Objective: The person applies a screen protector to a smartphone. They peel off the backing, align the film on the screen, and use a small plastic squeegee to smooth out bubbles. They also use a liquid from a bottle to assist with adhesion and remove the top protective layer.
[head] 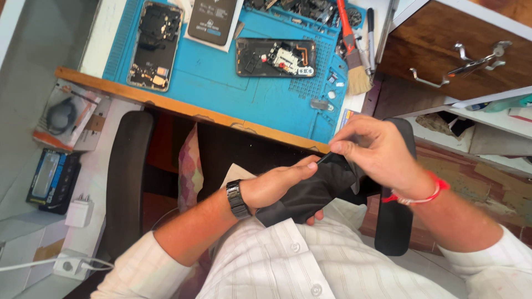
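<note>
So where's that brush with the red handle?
In the head view, the brush lies at the upper right, on the blue mat's right edge, beside the opened phone.

left hand [274,185] grips dark phone [310,194] from below | right hand [377,149] pinches its top edge | 2 opened phones on blue mat [221,83] | brush [354,66] on counter [111,33]

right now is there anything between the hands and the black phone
Nothing visible. The left hand grips the black phone from its side, and the right hand pinches its top corner. Both touch it directly, over the lap, below the blue mat.
</note>
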